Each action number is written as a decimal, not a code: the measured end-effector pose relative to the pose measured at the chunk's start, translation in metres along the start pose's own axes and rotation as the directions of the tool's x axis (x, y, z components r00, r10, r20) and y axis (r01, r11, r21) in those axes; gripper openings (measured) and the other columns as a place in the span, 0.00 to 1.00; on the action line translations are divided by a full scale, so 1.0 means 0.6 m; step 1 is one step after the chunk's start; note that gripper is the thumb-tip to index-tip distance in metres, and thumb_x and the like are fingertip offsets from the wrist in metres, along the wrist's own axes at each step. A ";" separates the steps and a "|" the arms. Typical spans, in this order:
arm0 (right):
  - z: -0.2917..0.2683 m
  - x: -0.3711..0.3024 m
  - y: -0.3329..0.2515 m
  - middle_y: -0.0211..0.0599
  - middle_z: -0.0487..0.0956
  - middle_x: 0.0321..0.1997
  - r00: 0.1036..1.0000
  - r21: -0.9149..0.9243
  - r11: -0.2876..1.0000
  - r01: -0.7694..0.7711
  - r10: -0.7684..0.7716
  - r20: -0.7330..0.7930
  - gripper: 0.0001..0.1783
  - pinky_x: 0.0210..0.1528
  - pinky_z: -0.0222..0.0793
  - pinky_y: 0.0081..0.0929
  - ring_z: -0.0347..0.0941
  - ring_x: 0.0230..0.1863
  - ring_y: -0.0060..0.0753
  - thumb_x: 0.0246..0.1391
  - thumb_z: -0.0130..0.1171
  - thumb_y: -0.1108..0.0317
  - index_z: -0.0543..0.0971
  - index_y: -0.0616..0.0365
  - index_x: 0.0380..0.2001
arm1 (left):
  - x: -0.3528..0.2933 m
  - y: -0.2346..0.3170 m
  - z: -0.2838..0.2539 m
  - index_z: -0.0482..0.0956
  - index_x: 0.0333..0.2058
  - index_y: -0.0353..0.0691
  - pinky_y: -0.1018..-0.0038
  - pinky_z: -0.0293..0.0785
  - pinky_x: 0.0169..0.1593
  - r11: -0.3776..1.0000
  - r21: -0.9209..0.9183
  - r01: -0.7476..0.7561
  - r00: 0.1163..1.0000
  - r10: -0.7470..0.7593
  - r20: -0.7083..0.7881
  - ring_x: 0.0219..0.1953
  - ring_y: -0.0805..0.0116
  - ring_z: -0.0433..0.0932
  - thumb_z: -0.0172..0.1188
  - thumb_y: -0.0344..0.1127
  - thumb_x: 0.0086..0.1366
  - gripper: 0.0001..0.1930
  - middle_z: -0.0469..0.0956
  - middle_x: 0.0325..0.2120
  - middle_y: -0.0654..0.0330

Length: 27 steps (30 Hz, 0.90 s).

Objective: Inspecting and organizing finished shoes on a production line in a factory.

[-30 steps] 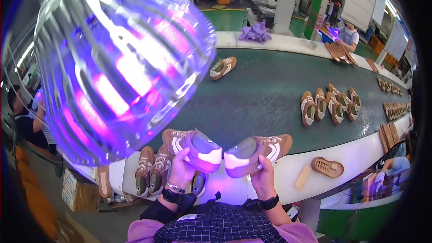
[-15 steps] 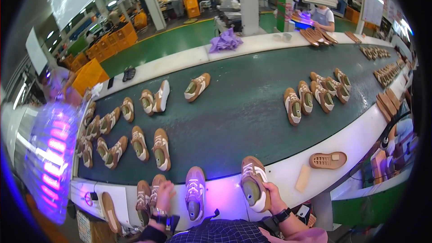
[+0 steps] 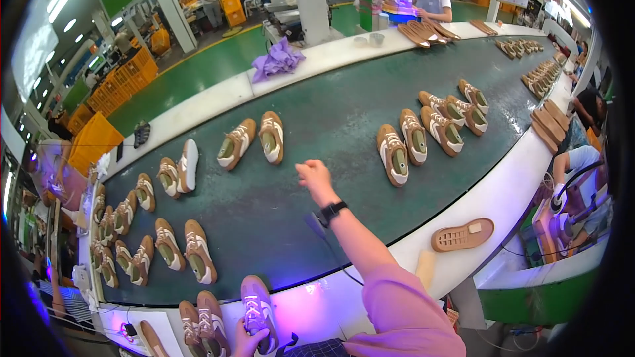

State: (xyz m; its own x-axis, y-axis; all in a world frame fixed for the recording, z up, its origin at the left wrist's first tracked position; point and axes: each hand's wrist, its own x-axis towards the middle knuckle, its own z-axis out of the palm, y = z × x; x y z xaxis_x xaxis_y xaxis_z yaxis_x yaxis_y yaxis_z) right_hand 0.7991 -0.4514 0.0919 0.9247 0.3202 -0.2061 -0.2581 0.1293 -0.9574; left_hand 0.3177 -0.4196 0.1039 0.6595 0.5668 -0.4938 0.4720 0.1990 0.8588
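My left hand is closed around the heel of a sneaker on the white ledge, which purple light tints. Just left of it stand two brown sneakers, side by side at the ledge. My right hand, with a black watch at the wrist, reaches out over the dark green belt. Its fingers are loosely bent and hold nothing. The nearest thing to it is a tan and white sneaker with a green insert, lying beside another tan sneaker.
Several sneakers stand in groups at the belt's left end and right of centre. On the near ledge lie a tan outsole and a pale strip. A purple cloth sits on the far ledge. A co-worker is at the far side.
My right hand has gone from the near ledge out over the belt and let go of its sneaker, which now lies there. My left hand has moved onto the purple-lit sneaker. The view has shifted.
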 end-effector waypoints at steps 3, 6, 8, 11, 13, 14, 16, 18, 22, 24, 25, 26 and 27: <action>-0.139 -0.013 -0.010 0.55 0.75 0.37 0.733 -0.671 0.705 0.230 -0.579 -0.358 0.26 0.47 0.66 0.42 0.72 0.41 0.54 0.35 0.60 0.66 0.71 0.69 0.40 | 0.007 -0.079 -0.040 0.62 0.53 0.32 0.76 0.70 0.48 0.999 0.006 0.054 0.998 -0.054 -0.027 0.45 0.67 0.72 0.65 0.29 0.53 0.30 0.71 0.45 0.57; -0.324 0.046 -0.005 0.57 0.74 0.39 0.464 -0.837 0.525 -0.152 -0.710 -0.530 0.27 0.49 0.65 0.44 0.71 0.42 0.56 0.36 0.61 0.65 0.70 0.68 0.41 | 0.030 -0.017 -0.014 0.61 0.55 0.31 0.73 0.71 0.49 0.936 0.342 -0.086 0.964 0.165 -0.210 0.46 0.63 0.72 0.65 0.31 0.54 0.32 0.69 0.48 0.53; -0.383 0.069 -0.014 0.58 0.74 0.41 0.645 -0.742 0.602 -0.296 -0.447 -0.620 0.26 0.51 0.65 0.45 0.70 0.45 0.57 0.37 0.63 0.63 0.70 0.67 0.40 | 0.052 0.029 -0.008 0.58 0.57 0.31 0.69 0.72 0.48 0.723 0.653 -0.225 0.894 0.420 -0.158 0.46 0.58 0.72 0.63 0.33 0.56 0.33 0.67 0.50 0.48; -0.455 0.109 0.002 0.58 0.75 0.42 0.787 -0.728 0.586 -0.356 -0.233 -0.572 0.27 0.50 0.67 0.42 0.72 0.46 0.56 0.37 0.65 0.59 0.71 0.67 0.39 | 0.097 0.110 0.042 0.59 0.57 0.33 0.68 0.71 0.50 0.962 0.214 -0.169 0.964 0.207 -0.168 0.47 0.57 0.71 0.62 0.32 0.55 0.32 0.68 0.49 0.50; -0.458 0.109 0.012 0.58 0.76 0.41 0.851 -0.778 0.529 -0.339 -0.180 -0.493 0.27 0.48 0.69 0.42 0.73 0.45 0.57 0.36 0.65 0.58 0.72 0.66 0.38 | 0.132 0.141 0.069 0.59 0.57 0.33 0.69 0.70 0.50 0.994 -0.016 -0.108 0.989 0.106 -0.102 0.48 0.59 0.71 0.64 0.31 0.54 0.33 0.68 0.48 0.52; -0.458 0.102 0.015 0.55 0.77 0.40 0.863 -0.789 0.530 -0.311 -0.190 -0.468 0.28 0.47 0.70 0.37 0.75 0.42 0.50 0.34 0.66 0.59 0.73 0.67 0.38 | 0.147 0.163 0.099 0.58 0.57 0.34 0.69 0.69 0.51 0.987 -0.059 -0.146 0.989 0.146 -0.013 0.48 0.62 0.70 0.64 0.30 0.52 0.34 0.68 0.47 0.52; -0.478 0.069 0.041 0.48 0.78 0.40 0.959 -0.393 0.908 -0.148 0.035 -0.280 0.26 0.44 0.71 0.31 0.76 0.39 0.39 0.37 0.65 0.64 0.73 0.67 0.40 | 0.161 0.193 0.155 0.57 0.57 0.34 0.70 0.67 0.53 0.979 -0.107 -0.175 0.979 0.185 0.091 0.48 0.64 0.70 0.65 0.30 0.51 0.36 0.67 0.47 0.53; -0.405 -0.027 0.018 0.40 0.78 0.40 0.979 0.079 0.978 -0.192 0.197 -0.055 0.23 0.42 0.71 0.27 0.75 0.39 0.31 0.41 0.63 0.70 0.73 0.67 0.43 | 0.178 0.207 0.203 0.55 0.60 0.37 0.69 0.67 0.53 0.990 -0.135 -0.029 0.952 0.068 0.299 0.50 0.63 0.69 0.61 0.28 0.54 0.35 0.67 0.49 0.52; -0.306 -0.222 -0.018 0.31 0.76 0.42 0.850 0.139 0.894 -0.426 0.343 0.400 0.25 0.44 0.69 0.23 0.72 0.42 0.22 0.48 0.63 0.65 0.71 0.62 0.49 | 0.200 0.207 0.268 0.53 0.62 0.40 0.64 0.65 0.56 0.929 -0.290 0.230 0.886 -0.077 0.456 0.53 0.61 0.67 0.61 0.34 0.55 0.37 0.67 0.51 0.53; -0.280 -0.264 -0.048 0.28 0.74 0.44 0.614 -0.117 0.859 -0.498 0.445 0.652 0.25 0.46 0.68 0.21 0.71 0.44 0.21 0.49 0.64 0.61 0.72 0.59 0.49 | 0.210 0.195 0.284 0.53 0.62 0.40 0.59 0.60 0.61 0.744 -0.579 0.333 0.847 0.035 0.531 0.57 0.59 0.64 0.61 0.41 0.55 0.39 0.65 0.54 0.52; -0.271 -0.267 -0.069 0.29 0.74 0.45 0.603 -0.030 0.856 -0.517 0.388 0.697 0.25 0.46 0.68 0.22 0.71 0.44 0.22 0.50 0.63 0.58 0.72 0.59 0.48 | 0.215 0.174 0.280 0.54 0.61 0.39 0.54 0.53 0.64 0.721 -0.620 0.311 0.874 0.039 0.484 0.61 0.55 0.60 0.63 0.42 0.49 0.42 0.63 0.58 0.53; -0.266 -0.258 -0.082 0.30 0.74 0.45 0.589 0.054 0.841 -0.538 0.329 0.738 0.26 0.46 0.68 0.23 0.72 0.43 0.24 0.50 0.63 0.55 0.73 0.60 0.47 | 0.220 0.186 0.286 0.54 0.61 0.39 0.54 0.53 0.64 0.722 -0.615 0.318 0.873 0.029 0.486 0.61 0.55 0.60 0.63 0.42 0.49 0.42 0.63 0.58 0.53; -0.280 -0.213 -0.083 0.33 0.73 0.45 0.762 -0.056 0.978 -0.202 0.193 0.618 0.26 0.46 0.68 0.25 0.71 0.43 0.26 0.50 0.62 0.54 0.73 0.60 0.46 | 0.218 0.195 0.284 0.54 0.61 0.38 0.54 0.54 0.63 0.718 -0.615 0.325 0.873 0.022 0.488 0.60 0.55 0.61 0.63 0.42 0.48 0.42 0.63 0.57 0.52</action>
State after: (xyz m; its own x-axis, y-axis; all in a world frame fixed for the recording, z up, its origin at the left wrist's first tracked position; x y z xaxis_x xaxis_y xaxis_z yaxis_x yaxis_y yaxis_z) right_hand 0.7410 -0.6564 0.1317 0.4815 0.8493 -0.2166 -0.4234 0.0090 -0.9059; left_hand 0.5588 -0.4584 0.1167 0.8715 0.1092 -0.4781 0.1934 0.8193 0.5397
